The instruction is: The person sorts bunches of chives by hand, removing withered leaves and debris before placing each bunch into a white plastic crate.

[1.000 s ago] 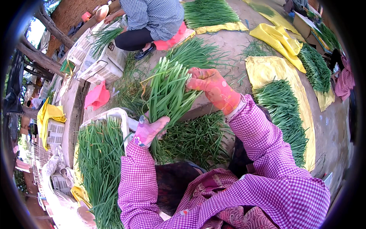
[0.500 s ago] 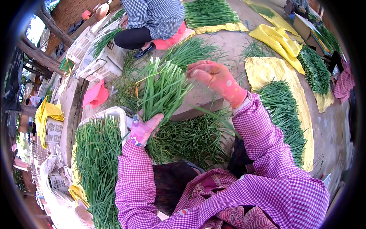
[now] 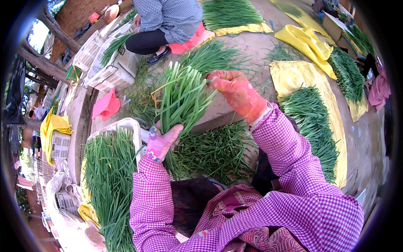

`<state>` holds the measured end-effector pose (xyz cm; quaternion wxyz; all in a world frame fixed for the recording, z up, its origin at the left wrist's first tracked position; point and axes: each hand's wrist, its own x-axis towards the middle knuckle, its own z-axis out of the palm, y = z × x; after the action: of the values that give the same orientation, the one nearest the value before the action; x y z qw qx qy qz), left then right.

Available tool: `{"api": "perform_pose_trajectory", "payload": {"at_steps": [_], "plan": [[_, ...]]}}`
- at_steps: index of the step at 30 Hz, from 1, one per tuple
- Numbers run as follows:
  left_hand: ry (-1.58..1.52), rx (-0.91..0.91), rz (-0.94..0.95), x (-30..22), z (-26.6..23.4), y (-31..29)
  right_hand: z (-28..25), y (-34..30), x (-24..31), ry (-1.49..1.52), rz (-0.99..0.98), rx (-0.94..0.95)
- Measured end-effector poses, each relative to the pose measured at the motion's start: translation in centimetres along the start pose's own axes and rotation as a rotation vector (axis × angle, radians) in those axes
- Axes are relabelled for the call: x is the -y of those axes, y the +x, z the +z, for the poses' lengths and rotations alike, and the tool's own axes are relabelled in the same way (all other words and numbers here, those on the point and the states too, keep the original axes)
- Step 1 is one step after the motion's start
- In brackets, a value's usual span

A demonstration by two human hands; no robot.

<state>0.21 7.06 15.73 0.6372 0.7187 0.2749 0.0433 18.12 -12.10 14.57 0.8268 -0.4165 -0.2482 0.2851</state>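
Hands (image 3: 159, 145) (image 3: 238, 94) at greens (image 3: 182, 101) — right grip unclear

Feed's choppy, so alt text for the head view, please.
Gloved left hand grips a bunch of long green leaves, pale ends up; gloved right hand beside it. More fill a white container at left and lie on a yellow sheet at right.

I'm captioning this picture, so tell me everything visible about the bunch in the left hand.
The bunch is long, fresh-looking green leaves with whitish ends, loosely gathered and slightly fanned. Those ends point forward. The gloved left hand grips it lower down; the right hand is at its right edge, contact unclear.
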Motion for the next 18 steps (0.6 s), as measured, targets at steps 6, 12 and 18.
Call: {"api": "perform_pose_trajectory", "payload": {"at_steps": [6, 12, 18], "plan": [[-0.364, -0.006, -0.128, 2.9, -3.2, 1.9, -3.4, 0.8, 3.5, 0.403, -0.250, 0.180], [-0.154, 0.176, 0.030, 2.6, -2.8, 1.8, -0.5, 0.0, 1.2, -0.661, -0.052, 0.056], [-0.160, 0.233, 0.049, 1.7, -2.0, 1.3, 1.6, -0.8, -0.3, -0.414, 0.157, 0.269]]}}
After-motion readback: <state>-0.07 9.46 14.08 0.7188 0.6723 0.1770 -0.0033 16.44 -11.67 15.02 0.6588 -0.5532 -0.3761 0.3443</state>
